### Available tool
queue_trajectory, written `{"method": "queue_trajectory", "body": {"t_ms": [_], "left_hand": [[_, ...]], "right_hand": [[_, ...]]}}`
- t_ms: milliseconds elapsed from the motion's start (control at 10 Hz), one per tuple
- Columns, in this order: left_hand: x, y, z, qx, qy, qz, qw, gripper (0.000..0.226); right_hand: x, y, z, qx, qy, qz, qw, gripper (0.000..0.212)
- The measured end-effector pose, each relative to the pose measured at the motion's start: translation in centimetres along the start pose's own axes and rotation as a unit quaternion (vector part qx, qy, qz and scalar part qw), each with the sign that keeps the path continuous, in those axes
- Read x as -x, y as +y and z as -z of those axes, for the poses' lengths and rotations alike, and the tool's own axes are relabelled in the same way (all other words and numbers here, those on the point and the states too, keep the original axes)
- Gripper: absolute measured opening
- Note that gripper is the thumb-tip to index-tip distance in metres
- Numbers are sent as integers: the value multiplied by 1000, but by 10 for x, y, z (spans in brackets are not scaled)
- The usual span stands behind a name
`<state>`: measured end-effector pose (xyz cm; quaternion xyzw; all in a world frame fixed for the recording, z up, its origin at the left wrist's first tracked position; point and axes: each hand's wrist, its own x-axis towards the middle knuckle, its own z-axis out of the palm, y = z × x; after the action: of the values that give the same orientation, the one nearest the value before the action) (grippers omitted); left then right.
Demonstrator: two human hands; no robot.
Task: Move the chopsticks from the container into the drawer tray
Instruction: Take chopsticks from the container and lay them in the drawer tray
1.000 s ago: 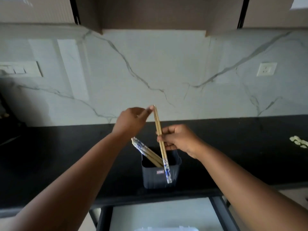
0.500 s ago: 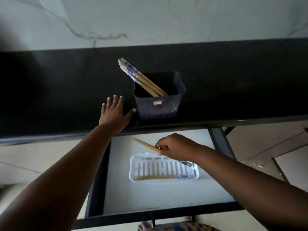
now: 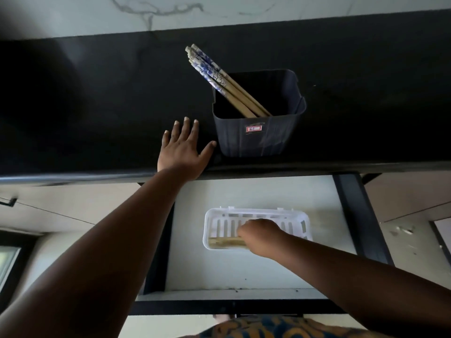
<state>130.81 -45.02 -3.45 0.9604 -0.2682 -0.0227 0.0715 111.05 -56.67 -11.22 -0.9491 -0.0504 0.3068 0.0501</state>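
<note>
A dark blue container [image 3: 258,140] stands on the black countertop with several wooden chopsticks [image 3: 220,80] leaning out of it to the upper left, their blue-patterned ends up. Below, in the open drawer, lies a white slotted tray [image 3: 256,213]. My right hand [image 3: 262,236] is down inside the tray, fingers curled around chopsticks [image 3: 227,242] that lie along the tray's front edge; only their left ends show past the hand. My left hand [image 3: 183,148] rests flat on the countertop just left of the container, fingers spread, holding nothing.
The black countertop [image 3: 97,106] has a rounded front edge that overhangs the drawer. The drawer [image 3: 219,272] has a white floor and dark side rails. A marble wall runs along the back. Beige cabinet fronts flank the drawer.
My right hand has dropped from above the tray's back edge into the tray, bringing its chopsticks flat along the front edge. My left hand stays on the countertop.
</note>
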Motion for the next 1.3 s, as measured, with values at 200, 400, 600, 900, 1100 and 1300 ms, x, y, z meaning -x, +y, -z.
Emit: {"method": "queue_trajectory", "body": {"t_ms": [200, 400, 600, 900, 1100, 1300], "left_hand": [[0, -1, -1, -4, -3, -3, 1000, 77], [0, -1, -1, -3, -3, -7, 1000, 77], [0, -2, -1, -4, -1, -6, 1000, 77], [0, -2, -3, -7, -7, -9, 1000, 77], [6, -6, -4, -9, -16, -8, 1000, 77], [-25, 12, 41, 23, 37, -25, 999, 77]], "right_hand": [[-9, 5, -8, -41, 27, -13, 999, 24], [-11, 11, -13, -77, 38, -29, 996, 21], [-10, 16, -20, -105, 29, -38, 993, 27], [-1, 22, -24, -180, 43, -53, 981, 27], [5, 20, -31, -161, 50, -105, 980, 27], [27, 48, 47, -246, 168, -165, 940, 22]]}}
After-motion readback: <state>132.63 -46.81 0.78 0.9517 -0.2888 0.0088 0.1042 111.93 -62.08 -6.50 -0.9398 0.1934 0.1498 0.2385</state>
